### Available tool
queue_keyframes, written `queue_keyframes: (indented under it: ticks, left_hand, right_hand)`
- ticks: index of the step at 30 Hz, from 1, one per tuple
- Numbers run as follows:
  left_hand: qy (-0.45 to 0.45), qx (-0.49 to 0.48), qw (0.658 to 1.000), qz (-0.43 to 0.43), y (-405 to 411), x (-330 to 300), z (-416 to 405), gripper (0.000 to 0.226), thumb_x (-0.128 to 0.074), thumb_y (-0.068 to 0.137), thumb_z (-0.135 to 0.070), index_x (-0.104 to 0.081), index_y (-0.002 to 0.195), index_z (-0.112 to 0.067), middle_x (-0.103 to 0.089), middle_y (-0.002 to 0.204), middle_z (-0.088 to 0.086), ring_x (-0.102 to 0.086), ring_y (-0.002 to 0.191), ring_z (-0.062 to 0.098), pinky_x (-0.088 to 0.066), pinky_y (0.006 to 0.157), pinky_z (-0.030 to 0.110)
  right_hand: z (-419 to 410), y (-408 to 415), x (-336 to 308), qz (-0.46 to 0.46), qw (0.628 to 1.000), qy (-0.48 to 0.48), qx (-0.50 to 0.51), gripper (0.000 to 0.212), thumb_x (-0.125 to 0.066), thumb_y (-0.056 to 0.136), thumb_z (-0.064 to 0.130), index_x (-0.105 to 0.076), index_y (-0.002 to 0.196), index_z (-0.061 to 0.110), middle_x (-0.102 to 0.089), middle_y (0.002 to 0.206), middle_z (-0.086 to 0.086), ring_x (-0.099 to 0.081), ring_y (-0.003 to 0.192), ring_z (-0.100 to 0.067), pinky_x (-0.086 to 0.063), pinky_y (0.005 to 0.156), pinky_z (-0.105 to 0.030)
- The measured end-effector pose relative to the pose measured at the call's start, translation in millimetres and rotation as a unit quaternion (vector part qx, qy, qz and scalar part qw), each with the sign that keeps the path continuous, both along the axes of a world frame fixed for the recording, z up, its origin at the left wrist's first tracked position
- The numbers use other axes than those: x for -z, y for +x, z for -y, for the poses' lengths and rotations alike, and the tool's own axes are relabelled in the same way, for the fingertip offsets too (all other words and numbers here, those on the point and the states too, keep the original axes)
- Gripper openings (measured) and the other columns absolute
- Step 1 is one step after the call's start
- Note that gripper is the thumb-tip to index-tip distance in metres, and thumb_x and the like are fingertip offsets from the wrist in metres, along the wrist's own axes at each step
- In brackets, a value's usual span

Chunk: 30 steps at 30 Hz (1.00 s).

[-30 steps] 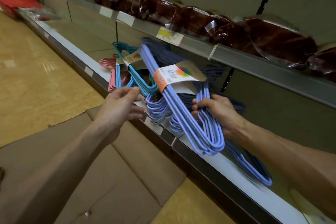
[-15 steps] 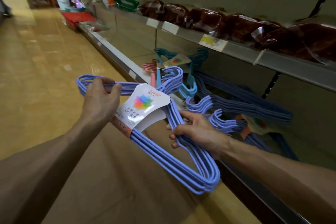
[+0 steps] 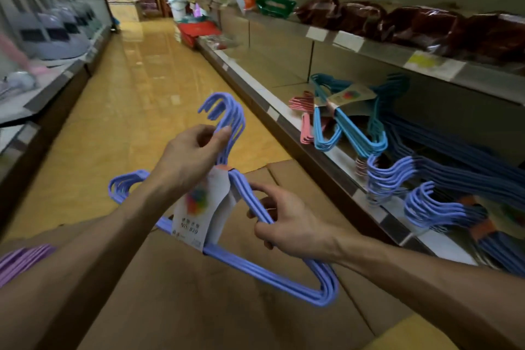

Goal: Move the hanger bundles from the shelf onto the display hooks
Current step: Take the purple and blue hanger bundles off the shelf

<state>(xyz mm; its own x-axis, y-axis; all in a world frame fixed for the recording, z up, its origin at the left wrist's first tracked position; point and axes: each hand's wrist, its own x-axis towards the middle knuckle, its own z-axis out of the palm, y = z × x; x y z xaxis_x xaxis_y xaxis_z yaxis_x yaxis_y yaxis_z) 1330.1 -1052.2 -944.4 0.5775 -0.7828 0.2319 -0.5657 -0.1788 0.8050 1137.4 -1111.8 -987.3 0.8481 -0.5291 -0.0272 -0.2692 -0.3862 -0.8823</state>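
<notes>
I hold a bundle of periwinkle-blue hangers [image 3: 272, 275] with a white paper label in front of me, above a cardboard box. My left hand [image 3: 190, 159] pinches the bundle's neck just below the hooks. My right hand [image 3: 284, 224] grips its right sloping arm. More blue hanger bundles [image 3: 443, 193] lie stacked on the lower shelf [image 3: 284, 111] to the right, with a turquoise bundle [image 3: 352, 125] and a pink bundle [image 3: 305, 119] beyond them. No display hook is visible.
A flattened cardboard box [image 3: 199, 307] lies on the floor below my hands. Purple hangers [image 3: 22, 260] show at the left edge. Dark red wrapped packs [image 3: 426, 28] fill the upper shelf. A yellow-floored aisle [image 3: 136, 88] runs ahead between shelving.
The bundle has come off the shelf and turned upright, hooks pointing up. My left hand shifted from its far end to the neck, and my view swung left down the aisle.
</notes>
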Motion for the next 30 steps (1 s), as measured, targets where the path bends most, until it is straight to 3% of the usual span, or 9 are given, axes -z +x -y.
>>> queue_keyframes:
  ticks: [3, 7, 10, 13, 15, 19, 21, 23, 30]
  left_hand:
    - [-0.022, -0.024, 0.997, -0.066, 8, -1, -9, 0.06, -0.057, 0.092, -0.062, -0.068, 0.094, -0.002, -0.063, 0.083, 0.009, -0.057, 0.076, 0.021, -0.046, 0.075, 0.038]
    - [-0.068, -0.091, 0.974, -0.197, 19, -5, -17, 0.063, -0.06, 0.09, -0.061, -0.072, 0.095, 0.0, -0.075, 0.095, 0.013, -0.072, 0.092, 0.028, -0.056, 0.091, 0.046]
    - [-0.115, -0.126, 0.94, -0.297, 30, 2, -25, 0.053, -0.067, 0.089, -0.052, -0.071, 0.083, 0.001, -0.077, 0.09, 0.015, -0.075, 0.088, 0.03, -0.06, 0.083, 0.041]
    - [-0.132, -0.129, 0.925, -0.331, 36, 12, -33, 0.042, -0.065, 0.095, -0.038, -0.069, 0.082, 0.002, -0.076, 0.093, 0.02, -0.075, 0.088, 0.03, -0.059, 0.087, 0.043]
    - [-0.13, -0.117, 0.927, -0.332, 37, 16, -37, 0.038, -0.061, 0.098, -0.032, -0.069, 0.087, 0.003, -0.076, 0.095, 0.018, -0.076, 0.089, 0.024, -0.057, 0.089, 0.041]
    - [-0.124, -0.052, 0.936, -0.324, 35, 14, -43, 0.034, -0.056, 0.101, -0.032, -0.072, 0.092, -0.003, -0.078, 0.099, 0.011, -0.074, 0.098, 0.019, -0.055, 0.09, 0.036]
    - [-0.128, -0.021, 0.939, -0.32, 32, 10, -47, 0.033, -0.055, 0.101, -0.031, -0.071, 0.097, -0.003, -0.077, 0.102, 0.012, -0.074, 0.1, 0.02, -0.055, 0.088, 0.033]
    - [-0.131, 0.0, 0.937, -0.323, 31, 7, -52, 0.032, -0.054, 0.101, -0.03, -0.07, 0.101, -0.003, -0.077, 0.104, 0.012, -0.073, 0.102, 0.02, -0.056, 0.089, 0.032]
    - [-0.092, 0.039, 0.95, -0.296, 32, -1, -65, 0.035, -0.053, 0.1, -0.035, -0.069, 0.109, -0.005, -0.076, 0.108, 0.009, -0.072, 0.105, 0.018, -0.054, 0.094, 0.037]
  right_hand:
    - [-11, 11, 8, -0.034, 0.997, -0.061, -0.039, 0.073, -0.063, 0.084, 0.013, -0.034, 0.143, 0.045, -0.065, 0.097, -0.004, -0.065, 0.074, -0.027, -0.057, 0.063, -0.048]
    - [-26, 22, 16, -0.053, 0.986, -0.132, -0.083, 0.067, -0.06, 0.087, 0.02, -0.03, 0.145, 0.039, -0.056, 0.084, 0.008, -0.056, 0.066, -0.011, -0.052, 0.062, -0.032]
    - [-33, 32, 25, -0.075, 0.986, -0.117, -0.09, 0.065, -0.062, 0.087, 0.031, -0.032, 0.144, 0.037, -0.054, 0.091, 0.014, -0.056, 0.074, -0.005, -0.05, 0.066, -0.027]
    - [-36, 43, 30, -0.115, 0.989, -0.034, -0.09, 0.06, -0.073, 0.082, 0.039, -0.046, 0.135, 0.032, -0.06, 0.105, 0.012, -0.062, 0.09, -0.007, -0.058, 0.079, -0.032]
    - [-37, 49, 31, -0.13, 0.984, 0.089, -0.086, 0.047, -0.078, 0.083, 0.032, -0.055, 0.125, 0.027, -0.063, 0.106, 0.009, -0.065, 0.091, -0.007, -0.058, 0.076, -0.023]
    - [-40, 58, 35, -0.133, 0.924, 0.348, -0.085, 0.035, -0.073, 0.089, 0.014, -0.062, 0.123, 0.011, -0.068, 0.11, -0.005, -0.067, 0.103, -0.02, -0.057, 0.09, -0.035]
    - [-43, 62, 38, -0.136, 0.908, 0.386, -0.091, 0.029, -0.071, 0.09, 0.01, -0.063, 0.118, 0.009, -0.071, 0.104, -0.005, -0.069, 0.1, -0.019, -0.056, 0.095, -0.039]
    - [-47, 64, 41, -0.119, 0.903, 0.4, -0.102, 0.025, -0.07, 0.09, 0.008, -0.062, 0.113, 0.011, -0.073, 0.098, -0.003, -0.07, 0.094, -0.016, -0.057, 0.089, -0.038]
    - [-67, 68, 53, -0.044, 0.915, 0.389, -0.099, 0.03, -0.068, 0.089, 0.005, -0.057, 0.115, 0.014, -0.072, 0.096, -0.003, -0.072, 0.088, -0.013, -0.06, 0.076, -0.031]
